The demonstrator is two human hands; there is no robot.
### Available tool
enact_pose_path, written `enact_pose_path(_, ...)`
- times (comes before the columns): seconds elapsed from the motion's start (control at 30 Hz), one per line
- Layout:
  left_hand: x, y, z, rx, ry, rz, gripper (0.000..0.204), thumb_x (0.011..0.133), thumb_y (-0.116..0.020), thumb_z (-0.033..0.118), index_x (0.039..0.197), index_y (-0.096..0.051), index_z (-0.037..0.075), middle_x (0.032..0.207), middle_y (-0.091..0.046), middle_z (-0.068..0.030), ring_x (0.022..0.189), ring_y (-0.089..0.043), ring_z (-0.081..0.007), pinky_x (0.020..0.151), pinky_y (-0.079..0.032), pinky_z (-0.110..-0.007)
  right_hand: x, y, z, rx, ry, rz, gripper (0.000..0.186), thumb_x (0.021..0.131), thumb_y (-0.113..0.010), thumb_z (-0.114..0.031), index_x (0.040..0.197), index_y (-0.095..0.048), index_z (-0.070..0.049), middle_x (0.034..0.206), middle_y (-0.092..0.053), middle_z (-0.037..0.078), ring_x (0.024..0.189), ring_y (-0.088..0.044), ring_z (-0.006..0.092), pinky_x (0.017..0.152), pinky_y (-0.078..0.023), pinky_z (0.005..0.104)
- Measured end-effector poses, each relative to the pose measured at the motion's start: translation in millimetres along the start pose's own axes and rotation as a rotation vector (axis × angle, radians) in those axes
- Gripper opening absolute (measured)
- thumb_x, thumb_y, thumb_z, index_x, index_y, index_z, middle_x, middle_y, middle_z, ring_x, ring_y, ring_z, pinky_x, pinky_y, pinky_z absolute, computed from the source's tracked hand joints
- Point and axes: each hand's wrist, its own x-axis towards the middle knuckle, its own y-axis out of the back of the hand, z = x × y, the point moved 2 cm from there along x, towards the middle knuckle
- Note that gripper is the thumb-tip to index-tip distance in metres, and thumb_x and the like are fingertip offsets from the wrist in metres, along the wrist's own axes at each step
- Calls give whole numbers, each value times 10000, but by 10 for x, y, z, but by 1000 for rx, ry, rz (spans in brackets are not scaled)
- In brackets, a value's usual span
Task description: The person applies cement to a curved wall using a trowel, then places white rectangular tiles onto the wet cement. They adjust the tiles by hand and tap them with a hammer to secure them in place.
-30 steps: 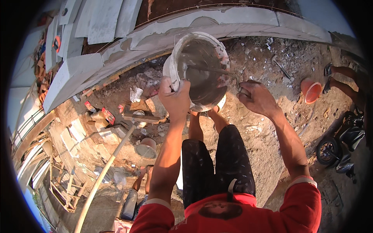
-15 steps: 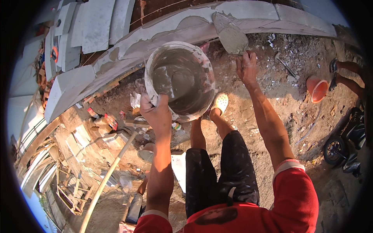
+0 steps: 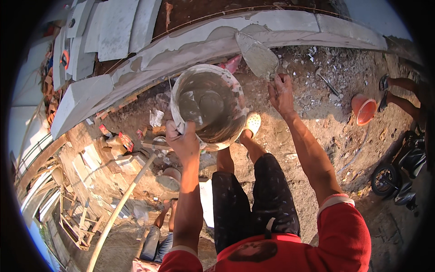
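My left hand (image 3: 183,136) grips the rim of a pale, stained bucket (image 3: 208,106) with wet grey mortar inside. My right hand (image 3: 282,94) is closed on the handle of a trowel (image 3: 256,56), whose mortar-coated blade reaches up to the front of a low wall (image 3: 292,22) of light grey blocks, just above and right of the bucket. Smears of grey mortar mark the wall's top edge, and a thin string runs behind it.
Stacked grey slabs (image 3: 113,31) stand behind the wall. An orange bucket (image 3: 364,111) and hammer-like tool (image 3: 326,81) lie right, near another person's legs (image 3: 401,93) and a motorbike (image 3: 396,172). A long pole (image 3: 120,204) crosses lower left by scrap wood; someone's legs (image 3: 161,231) show below.
The trowel has come out of the bucket and swung up to the wall in my right hand, then shifted slightly left. The bucket in my left hand has moved left and down.
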Motion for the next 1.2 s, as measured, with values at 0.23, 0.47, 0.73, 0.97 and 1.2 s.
enact_pose_path(0.23,-33,180,106,-51,29,-2,167,858,-657,-56,794,-547,52,736,-538,84,669,-428,-4,591,-348,-208,-756,609,-764,136,-14,-466,383,911,-634,-195,1229,-638,19,1022,-579,217,947,-601,418,863,-513,478)
enact_pose_path(0.47,-78,457,204,48,-65,0,217,842,-681,-53,776,-495,38,708,-502,61,683,-401,-8,587,-332,-202,-241,572,-1770,74,-46,-988,398,943,-589,-283,1124,-628,70,1027,-649,291,988,-633,488,887,-500,524)
enact_pose_path(0.73,83,790,131,86,-154,-8,236,849,-702,-35,779,-493,47,664,-467,67,642,-384,-12,546,-320,-213,-12,-283,-2366,47,-117,-1298,334,968,-601,-262,1052,-635,59,847,-646,191,694,-685,343,681,-552,457)
enact_pose_path(0.97,482,1536,-187,-33,-77,115,197,843,-711,-40,809,-539,51,696,-516,76,653,-406,-6,577,-338,-202,-161,-373,-2455,606,-807,-1314,247,966,-564,-184,1081,-647,18,846,-637,69,588,-639,128,496,-544,255)
enact_pose_path(1.2,847,2326,-417,-101,60,316,193,866,-707,-21,801,-550,71,747,-551,60,700,-439,-24,624,-359,-216,-293,-1208,-3136,1120,-661,-971,342,917,-504,-51,1234,-593,42,955,-622,111,652,-609,139,603,-532,288)
